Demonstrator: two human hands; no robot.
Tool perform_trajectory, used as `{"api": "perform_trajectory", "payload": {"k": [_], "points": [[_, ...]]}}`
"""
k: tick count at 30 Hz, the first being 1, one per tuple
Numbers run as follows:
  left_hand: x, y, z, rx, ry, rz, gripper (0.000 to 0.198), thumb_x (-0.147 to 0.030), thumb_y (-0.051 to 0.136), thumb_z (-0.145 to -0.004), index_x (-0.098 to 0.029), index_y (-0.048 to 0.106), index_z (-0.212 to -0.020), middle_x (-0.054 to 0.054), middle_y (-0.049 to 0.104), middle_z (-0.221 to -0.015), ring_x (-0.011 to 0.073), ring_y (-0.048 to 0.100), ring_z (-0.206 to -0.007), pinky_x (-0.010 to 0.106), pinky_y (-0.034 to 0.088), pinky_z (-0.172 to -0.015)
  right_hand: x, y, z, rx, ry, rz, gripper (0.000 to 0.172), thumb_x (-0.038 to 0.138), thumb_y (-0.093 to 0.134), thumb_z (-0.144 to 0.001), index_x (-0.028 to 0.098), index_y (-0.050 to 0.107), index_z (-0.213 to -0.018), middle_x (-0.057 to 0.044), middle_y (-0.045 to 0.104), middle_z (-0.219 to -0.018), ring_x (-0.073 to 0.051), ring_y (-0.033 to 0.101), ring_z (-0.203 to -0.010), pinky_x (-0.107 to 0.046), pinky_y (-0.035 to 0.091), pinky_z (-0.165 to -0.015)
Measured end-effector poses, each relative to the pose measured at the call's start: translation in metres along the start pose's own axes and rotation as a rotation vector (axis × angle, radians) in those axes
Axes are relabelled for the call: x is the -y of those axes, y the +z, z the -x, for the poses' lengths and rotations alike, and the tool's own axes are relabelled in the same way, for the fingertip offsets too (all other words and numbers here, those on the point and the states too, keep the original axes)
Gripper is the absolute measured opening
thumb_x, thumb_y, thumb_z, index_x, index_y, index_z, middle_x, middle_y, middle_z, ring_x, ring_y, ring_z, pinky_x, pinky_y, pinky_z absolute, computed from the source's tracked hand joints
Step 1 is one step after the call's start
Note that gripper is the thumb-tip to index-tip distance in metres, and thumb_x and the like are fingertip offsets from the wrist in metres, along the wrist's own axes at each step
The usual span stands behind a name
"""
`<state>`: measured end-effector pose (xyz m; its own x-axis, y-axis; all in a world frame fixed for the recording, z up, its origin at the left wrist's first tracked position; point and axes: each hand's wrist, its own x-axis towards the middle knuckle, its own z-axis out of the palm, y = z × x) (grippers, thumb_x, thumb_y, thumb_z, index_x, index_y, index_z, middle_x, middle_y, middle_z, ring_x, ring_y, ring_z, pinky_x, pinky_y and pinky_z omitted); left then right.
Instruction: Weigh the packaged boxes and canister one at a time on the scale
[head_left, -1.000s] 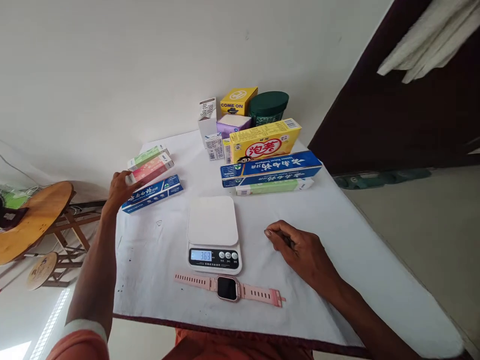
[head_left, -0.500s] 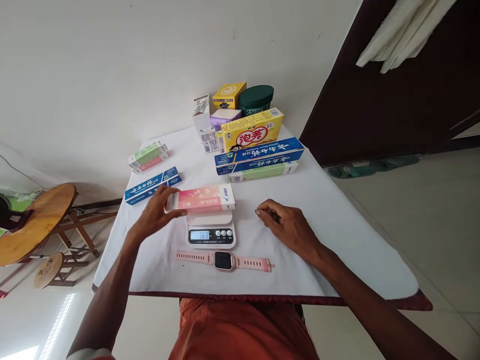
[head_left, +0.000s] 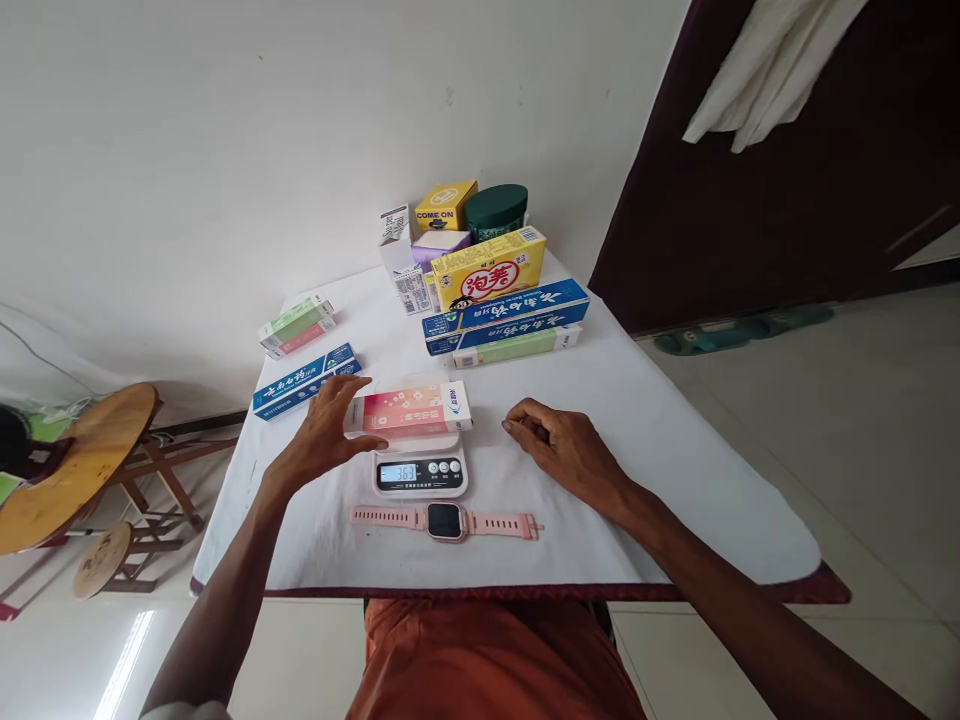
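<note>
A pink and white toothpaste box (head_left: 409,408) lies flat across the white digital scale (head_left: 421,484), whose display shows 363. At the box's left end, my left hand (head_left: 326,430) is open, thumb and fingers spread apart around it. Its thumb tip is close to the box's front edge; whether it touches cannot be told. My right hand (head_left: 562,445) rests on the cloth right of the scale, fingers curled closed, with nothing visible in them. In front of the scale a pink-strapped smartwatch (head_left: 446,521) is laid out flat.
A blue toothpaste box (head_left: 307,380) and a green and pink box pair (head_left: 298,325) lie at the left. Behind stand a long blue box (head_left: 506,315), a green box (head_left: 517,346), a yellow box (head_left: 487,270) and a dark green tub (head_left: 496,210). The wall closes off the back.
The pink box has come down level onto the scale, and my left hand's fingers have spread off it. My right hand stays in place. The display still shows 363.
</note>
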<state>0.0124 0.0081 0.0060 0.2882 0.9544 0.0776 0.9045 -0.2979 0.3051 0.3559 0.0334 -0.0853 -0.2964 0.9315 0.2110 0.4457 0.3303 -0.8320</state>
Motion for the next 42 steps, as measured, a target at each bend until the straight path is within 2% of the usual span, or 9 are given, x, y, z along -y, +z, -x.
{"api": "perform_trajectory", "payload": {"k": [6, 11, 16, 22, 29, 32, 35, 39, 42], "points": [[-0.012, 0.013, -0.011, 0.048, 0.026, -0.023, 0.051, -0.041, 0.077, -0.093, -0.025, 0.058, -0.137, 0.011, 0.065, -0.131, 0.0324, 0.061, -0.124, 0.052, 0.047, -0.110, -0.002, 0.000, 0.000, 0.012, -0.004, -0.007, 0.023, 0.043, 0.052, -0.097, 0.025, 0.059, -0.084, 0.003, 0.059, -0.062, -0.016, 0.054, -0.057, -0.029, 0.041, -0.063], [-0.032, -0.004, -0.023, -0.024, 0.074, 0.016, 0.048, -0.048, 0.074, -0.094, -0.022, 0.059, -0.132, 0.008, 0.065, -0.122, 0.0270, 0.063, -0.111, 0.042, 0.051, -0.099, -0.003, 0.001, 0.000, 0.019, 0.008, -0.006, 0.022, 0.043, 0.051, -0.096, 0.025, 0.058, -0.085, 0.000, 0.066, -0.069, -0.018, 0.059, -0.062, -0.031, 0.042, -0.066], [-0.080, -0.008, -0.085, -0.160, 0.173, -0.065, 0.053, -0.051, 0.072, -0.095, -0.022, 0.055, -0.136, 0.012, 0.062, -0.128, 0.0298, 0.058, -0.118, 0.046, 0.047, -0.101, -0.004, 0.001, 0.000, 0.021, 0.006, -0.002, 0.022, 0.042, 0.050, -0.096, 0.025, 0.058, -0.085, 0.000, 0.065, -0.068, -0.019, 0.060, -0.063, -0.031, 0.043, -0.067], [-0.111, 0.026, -0.170, -0.237, 0.170, -0.157, 0.050, -0.054, 0.063, -0.099, -0.018, 0.056, -0.134, 0.019, 0.055, -0.135, 0.0363, 0.051, -0.126, 0.051, 0.046, -0.100, -0.001, -0.001, 0.000, 0.026, 0.001, -0.005, 0.022, 0.041, 0.048, -0.097, 0.025, 0.055, -0.083, 0.001, 0.060, -0.065, -0.017, 0.056, -0.060, -0.030, 0.042, -0.065], [-0.110, 0.042, -0.175, -0.389, 0.177, -0.237, 0.058, -0.056, 0.066, -0.097, -0.018, 0.055, -0.140, 0.021, 0.056, -0.139, 0.0390, 0.051, -0.130, 0.052, 0.039, -0.107, 0.001, -0.003, 0.002, 0.052, -0.002, 0.001, 0.023, 0.042, 0.049, -0.098, 0.026, 0.055, -0.083, 0.001, 0.061, -0.065, -0.017, 0.058, -0.060, -0.030, 0.043, -0.064], [-0.096, 0.036, -0.153, -0.387, 0.234, -0.225, 0.063, -0.060, 0.062, -0.098, -0.020, 0.052, -0.145, 0.020, 0.056, -0.140, 0.0370, 0.052, -0.130, 0.051, 0.040, -0.107, 0.001, -0.003, 0.003, 0.040, -0.003, 0.016, 0.023, 0.043, 0.050, -0.097, 0.026, 0.058, -0.084, 0.001, 0.063, -0.066, -0.018, 0.059, -0.059, -0.030, 0.044, -0.063], [-0.057, 0.025, -0.121, -0.434, 0.144, -0.206, 0.059, -0.055, 0.060, -0.101, -0.022, 0.049, -0.148, 0.018, 0.056, -0.141, 0.0344, 0.052, -0.130, 0.049, 0.042, -0.107, -0.002, -0.002, 0.003, 0.033, -0.010, 0.032, 0.023, 0.043, 0.052, -0.097, 0.026, 0.059, -0.084, 0.002, 0.064, -0.065, -0.018, 0.060, -0.058, -0.030, 0.044, -0.062], [0.024, 0.005, -0.072, -0.409, -0.176, -0.212, 0.054, -0.040, 0.068, -0.096, -0.020, 0.052, -0.144, 0.018, 0.055, -0.141, 0.0342, 0.050, -0.135, 0.049, 0.042, -0.109, -0.004, 0.000, 0.002, 0.017, -0.011, 0.056, 0.024, 0.045, 0.053, -0.096, 0.026, 0.061, -0.083, 0.003, 0.060, -0.061, -0.016, 0.056, -0.055, -0.030, 0.043, -0.061], [0.083, -0.009, -0.040, -0.250, -0.453, -0.252, 0.068, -0.045, 0.075, -0.088, -0.020, 0.050, -0.146, 0.019, 0.053, -0.146, 0.0383, 0.047, -0.139, 0.052, 0.039, -0.113, -0.002, 0.001, 0.003, 0.021, 0.031, 0.051, 0.025, 0.047, 0.054, -0.095, 0.026, 0.063, -0.084, 0.003, 0.061, -0.062, -0.016, 0.055, -0.055, -0.029, 0.043, -0.060]]}}
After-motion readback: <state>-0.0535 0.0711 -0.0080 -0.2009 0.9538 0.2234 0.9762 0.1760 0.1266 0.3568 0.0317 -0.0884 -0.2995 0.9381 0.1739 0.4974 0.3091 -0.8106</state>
